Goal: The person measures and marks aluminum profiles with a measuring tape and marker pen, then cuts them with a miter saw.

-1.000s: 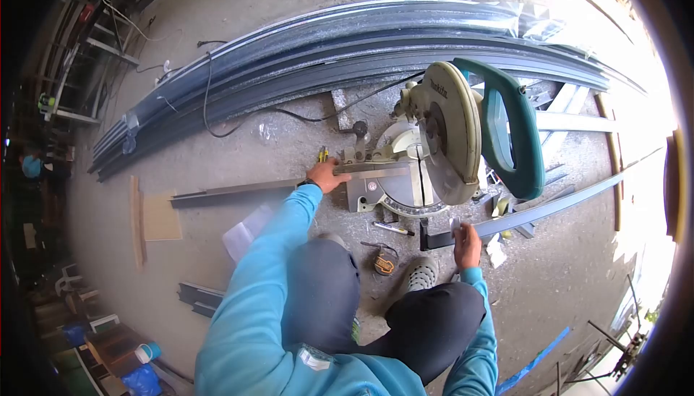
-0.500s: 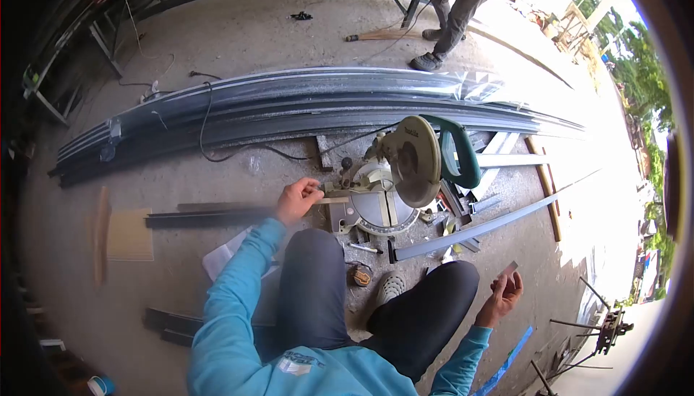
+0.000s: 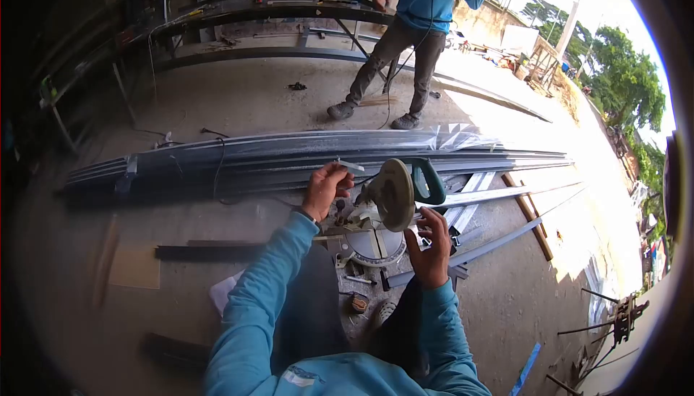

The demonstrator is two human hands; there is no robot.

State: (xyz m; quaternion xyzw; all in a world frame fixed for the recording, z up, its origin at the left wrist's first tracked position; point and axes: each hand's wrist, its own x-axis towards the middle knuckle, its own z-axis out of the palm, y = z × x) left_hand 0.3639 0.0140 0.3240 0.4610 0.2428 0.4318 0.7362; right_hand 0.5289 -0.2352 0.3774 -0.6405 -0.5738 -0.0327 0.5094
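Concrete workshop floor (image 3: 267, 324), long bundle of dark metal profiles (image 3: 289, 157) wrapped in clear film lying across it, another person (image 3: 426, 2) in a blue top standing beyond. Left hand (image 3: 323, 192) has just moved up off the saw's side; narrow grip, small pale metal piece (image 3: 351, 167) pinched at the fingertips, held in the air. Right hand (image 3: 431, 251) has come in from the side, wide grip, fingers apart, nothing visible in it. It is nearest the miter saw with white round guard and teal handle (image 3: 396, 195); contact, cannot tell. Change means the small piece is off the saw base (image 3: 374, 245) and neither hand steadies stock there. Pale flat strip (image 3: 330, 237) at the base's left side. White marker (image 3: 358, 279) and yellow-and-black tape measure (image 3: 358, 303) on the floor, just in front of the saw. Long grey profile (image 3: 499, 240) off to the right.
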